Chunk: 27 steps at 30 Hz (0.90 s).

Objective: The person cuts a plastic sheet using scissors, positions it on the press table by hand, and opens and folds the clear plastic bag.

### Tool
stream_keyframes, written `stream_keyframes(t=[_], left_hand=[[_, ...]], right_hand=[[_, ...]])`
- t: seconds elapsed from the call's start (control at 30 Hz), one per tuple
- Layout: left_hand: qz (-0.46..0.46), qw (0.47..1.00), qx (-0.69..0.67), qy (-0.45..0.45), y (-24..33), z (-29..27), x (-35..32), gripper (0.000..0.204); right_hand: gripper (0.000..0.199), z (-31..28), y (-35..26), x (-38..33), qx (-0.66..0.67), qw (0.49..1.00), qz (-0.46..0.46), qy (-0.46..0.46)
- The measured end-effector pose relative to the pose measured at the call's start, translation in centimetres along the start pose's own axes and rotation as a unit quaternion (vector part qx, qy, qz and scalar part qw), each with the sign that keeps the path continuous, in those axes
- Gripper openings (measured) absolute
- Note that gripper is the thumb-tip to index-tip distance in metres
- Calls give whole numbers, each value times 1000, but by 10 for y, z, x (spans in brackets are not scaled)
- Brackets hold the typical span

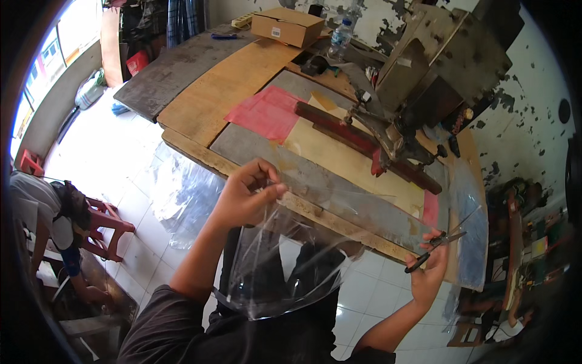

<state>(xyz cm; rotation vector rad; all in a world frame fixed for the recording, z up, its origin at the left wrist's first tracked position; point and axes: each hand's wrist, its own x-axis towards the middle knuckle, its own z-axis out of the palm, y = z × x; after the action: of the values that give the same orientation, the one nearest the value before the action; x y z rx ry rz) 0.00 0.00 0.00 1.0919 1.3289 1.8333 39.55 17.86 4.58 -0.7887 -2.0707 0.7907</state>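
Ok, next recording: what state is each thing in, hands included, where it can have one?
Left hand: fingers pinching clear plastic.
Right hand: holding scissors.
Scissors: blades apart.
Clear plastic: creased, partly hanging below the table edge.
Cardboard box: top closed.
Bottle: upright, blue cap on.
Nearer red stool: upright.
Machine: running or not, cannot tell.

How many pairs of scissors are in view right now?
1 that I can make out: the scissors in the right hand, near the bench's right end. Others may be hidden in the clutter around the machine.
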Motion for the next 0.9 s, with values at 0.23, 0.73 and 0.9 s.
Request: stream_keyframes(t=[0.23,0.73,0.9], left_hand=[[36,997,-67,11,-23,-65,54,17],[-20,999,44,20,-34,-56,44,22],[-15,999,48,20,-33,-57,47,21]], right_hand=[[44,56,-87,75,-15,991,-1,-131],[31,182,-125,316,-183,978,-1,-103],[27,179,-102,348,-232,970,-46,-60]])
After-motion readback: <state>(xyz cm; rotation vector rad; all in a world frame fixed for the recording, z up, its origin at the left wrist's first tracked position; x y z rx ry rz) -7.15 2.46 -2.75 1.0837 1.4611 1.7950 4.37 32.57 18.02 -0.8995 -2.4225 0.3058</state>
